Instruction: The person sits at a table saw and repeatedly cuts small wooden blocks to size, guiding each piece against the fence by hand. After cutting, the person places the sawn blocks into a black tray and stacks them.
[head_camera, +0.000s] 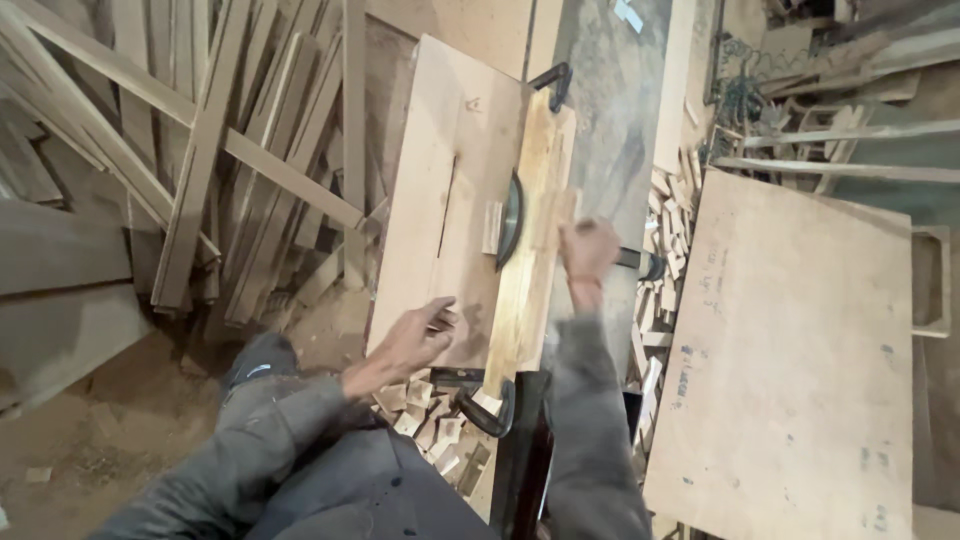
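My left hand (418, 337) rests on the near part of the plywood saw table (440, 150), its fingers curled around a small flat wood piece. My right hand (588, 250) is blurred with motion. It hovers at the right side of the long fence plank (530, 250), closed on a pale wood offcut. The circular saw blade (511, 220) rises through the table just left of the plank. A small wood block (492, 228) sits against the blade's left side. Black clamps (490, 412) hold the plank at the near end and the far end (553, 80).
Long wooden slats (200, 150) lean in a heap to the left. Small offcuts (430, 420) lie piled below the table's near edge and along its right side (668, 250). A large plywood sheet (790, 360) lies to the right, and the floor is covered in sawdust.
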